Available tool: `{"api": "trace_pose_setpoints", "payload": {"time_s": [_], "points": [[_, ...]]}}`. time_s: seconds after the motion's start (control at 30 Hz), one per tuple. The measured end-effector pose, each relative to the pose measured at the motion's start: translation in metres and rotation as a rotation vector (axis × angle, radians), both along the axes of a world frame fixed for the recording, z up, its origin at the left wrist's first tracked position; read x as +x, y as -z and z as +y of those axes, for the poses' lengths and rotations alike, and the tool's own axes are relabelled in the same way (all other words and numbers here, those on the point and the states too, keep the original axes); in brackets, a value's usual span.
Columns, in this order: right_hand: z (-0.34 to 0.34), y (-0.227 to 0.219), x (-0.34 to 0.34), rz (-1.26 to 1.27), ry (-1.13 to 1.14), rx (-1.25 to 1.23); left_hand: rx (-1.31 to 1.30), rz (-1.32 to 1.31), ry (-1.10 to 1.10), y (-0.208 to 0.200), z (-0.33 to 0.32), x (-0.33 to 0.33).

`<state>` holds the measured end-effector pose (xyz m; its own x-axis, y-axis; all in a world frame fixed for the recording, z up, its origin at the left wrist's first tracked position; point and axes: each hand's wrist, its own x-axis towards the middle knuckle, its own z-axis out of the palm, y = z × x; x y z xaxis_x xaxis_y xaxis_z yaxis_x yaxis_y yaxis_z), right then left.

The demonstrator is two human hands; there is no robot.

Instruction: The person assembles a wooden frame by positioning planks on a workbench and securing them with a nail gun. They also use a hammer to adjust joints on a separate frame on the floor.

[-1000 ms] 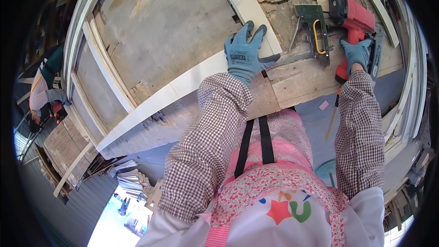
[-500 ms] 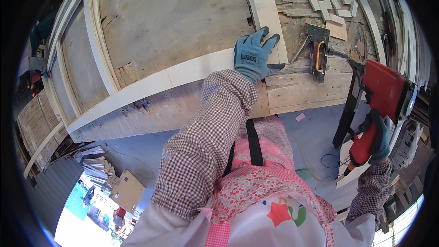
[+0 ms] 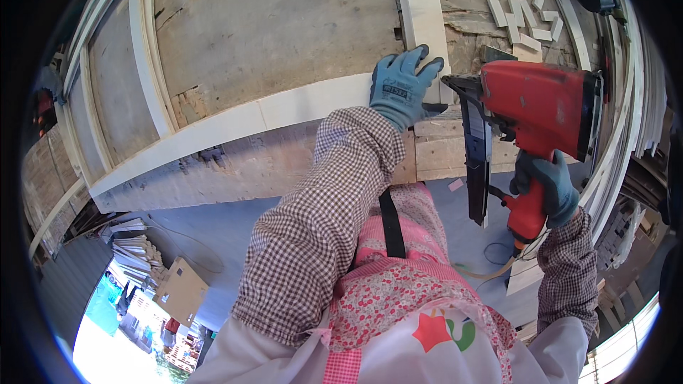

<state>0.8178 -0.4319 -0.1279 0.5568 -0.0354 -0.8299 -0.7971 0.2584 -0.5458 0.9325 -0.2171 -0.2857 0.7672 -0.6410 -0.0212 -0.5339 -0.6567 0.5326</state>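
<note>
My left hand [image 3: 403, 87], in a blue-grey glove, lies with fingers spread on the corner where a pale wooden upright [image 3: 421, 11] meets the long curved front rail [image 3: 299, 105]. Gripped by its handle in my gloved right hand [image 3: 551, 186] is a red nail gun [image 3: 537, 99]. Its dark nose is close to the upright's right edge, just right of my left hand; whether it touches cannot be made out. The gun's long black magazine [image 3: 477, 163] hangs down in front of the bench edge. Behind the gun, a dark metal tool [image 3: 498, 53] is mostly hidden.
Several small pale wood blocks [image 3: 526, 11] lie on the worn bench at the far right. More slats [image 3: 151, 43] of the frame stand left. An air hose [image 3: 491, 274] trails from the gun's handle. Stacked boards [image 3: 139, 256] and a cardboard box [image 3: 181, 291] stand lower left.
My right hand has brought the nail gun left and up, from the right side to beside the corner, covering most of the dark tool. My left hand stays on the corner.
</note>
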Motion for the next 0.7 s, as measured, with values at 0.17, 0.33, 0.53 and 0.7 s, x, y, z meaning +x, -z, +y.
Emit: {"api": "trace_pose_setpoints", "payload": {"time_s": [0.17, 0.33, 0.53, 0.7], "points": [[0.003, -0.001, 0.005, 0.025, -0.108, -0.090, -0.002, -0.004, 0.001, 0.002, 0.001, 0.000], [-0.010, 0.011, -0.006, -0.099, -0.462, -0.265, 0.004, -0.016, -0.009, 0.003, 0.001, -0.001], [-0.009, 0.002, 0.005, 0.023, -0.420, -0.151, -0.012, -0.034, -0.013, 0.010, 0.000, -0.002], [0.004, -0.005, 0.003, 0.147, -0.235, -0.005, 0.005, -0.017, -0.022, 0.008, 0.000, -0.001]]}}
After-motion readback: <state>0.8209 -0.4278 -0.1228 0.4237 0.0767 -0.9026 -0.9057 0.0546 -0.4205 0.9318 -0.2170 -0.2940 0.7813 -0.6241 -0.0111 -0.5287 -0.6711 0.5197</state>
